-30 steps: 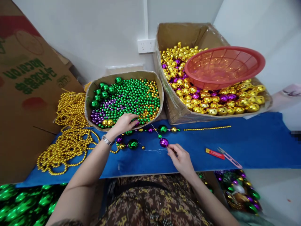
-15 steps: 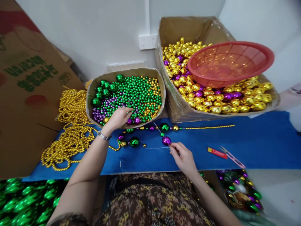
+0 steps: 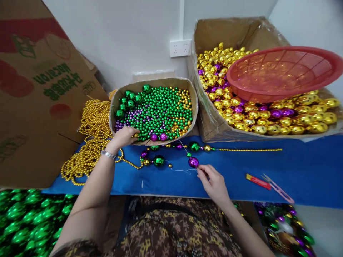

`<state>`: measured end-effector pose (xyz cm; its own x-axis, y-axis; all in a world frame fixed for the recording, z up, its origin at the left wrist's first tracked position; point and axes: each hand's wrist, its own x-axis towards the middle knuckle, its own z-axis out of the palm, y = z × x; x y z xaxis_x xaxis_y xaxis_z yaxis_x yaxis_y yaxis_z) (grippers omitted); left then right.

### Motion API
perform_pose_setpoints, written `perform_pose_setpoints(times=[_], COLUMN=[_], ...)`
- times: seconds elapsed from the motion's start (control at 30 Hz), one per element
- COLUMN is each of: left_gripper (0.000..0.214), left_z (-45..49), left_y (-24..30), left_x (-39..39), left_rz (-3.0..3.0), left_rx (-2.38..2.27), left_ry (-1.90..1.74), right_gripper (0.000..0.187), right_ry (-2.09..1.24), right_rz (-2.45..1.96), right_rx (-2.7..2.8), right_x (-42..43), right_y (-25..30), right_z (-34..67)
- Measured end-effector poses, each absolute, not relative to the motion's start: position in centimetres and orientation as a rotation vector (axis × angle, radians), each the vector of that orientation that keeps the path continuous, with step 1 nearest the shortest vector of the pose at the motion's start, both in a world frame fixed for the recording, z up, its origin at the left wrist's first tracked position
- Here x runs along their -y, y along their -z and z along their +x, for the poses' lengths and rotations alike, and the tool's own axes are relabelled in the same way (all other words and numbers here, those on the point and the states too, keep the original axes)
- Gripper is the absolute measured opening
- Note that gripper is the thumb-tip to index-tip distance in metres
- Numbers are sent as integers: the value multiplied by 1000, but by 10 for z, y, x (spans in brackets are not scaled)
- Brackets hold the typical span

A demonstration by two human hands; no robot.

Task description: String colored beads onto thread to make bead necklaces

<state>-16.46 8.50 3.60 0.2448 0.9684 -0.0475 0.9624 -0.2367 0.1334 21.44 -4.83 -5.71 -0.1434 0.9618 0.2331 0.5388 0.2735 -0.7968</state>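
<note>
My left hand [image 3: 124,137] reaches over the near left rim of the cardboard box of small beads [image 3: 114,107]. Its fingers are pinched at a gold bead [image 3: 136,135], partly hidden by them. Over the blue cloth, my right hand [image 3: 213,180] grips the near end of a large purple bead [image 3: 193,162]. A small green bead [image 3: 189,155] sits beyond it on a thin needle [image 3: 183,146] pointing toward the box. White thread [image 3: 182,170] trails left from the right fingers. Behind lies a strand with a large green bead [image 3: 159,160] and a gold bead chain [image 3: 249,150].
A large carton [image 3: 211,125] of gold and purple beads stands back right, with a red plastic basket [image 3: 252,94] on top. Gold bead chains [image 3: 93,121] are heaped left. A red-and-yellow cutter [image 3: 258,181] and pink snips [image 3: 278,189] lie right on the blue cloth [image 3: 225,164].
My left hand has moved left and nearer within the bead box, to its near left rim. My right hand still holds the purple bead. The whole view has shifted slightly.
</note>
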Motion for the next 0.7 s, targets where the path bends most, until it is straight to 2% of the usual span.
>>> perform_pose_setpoints(times=[0.07, 0.13, 0.2, 0.37, 0.7], left_gripper=[29, 35, 36, 26, 19], left_z=[-149, -124, -94, -33, -9], left_y=[-34, -33, -31, -19, -16], left_x=[-79, -71, -62, -44, -36], left_rz=[2172, 1772, 1297, 694, 475], left_rx=[-1797, -1552, -1195, -847, -856], left_ry=[-520, -992, -1223, -1206, -1204], right_gripper=[19, 18, 17, 17, 16], right_ry=[-711, -699, -670, -614, -573], right_rz=[-1349, -1328, -1310, -1281, -1269], right_rx=[1803, 1819, 1835, 1858, 1857], right_x=[49, 50, 51, 52, 54], right_y=[56, 54, 51, 43, 43], right_z=[212, 209, 205, 202, 205])
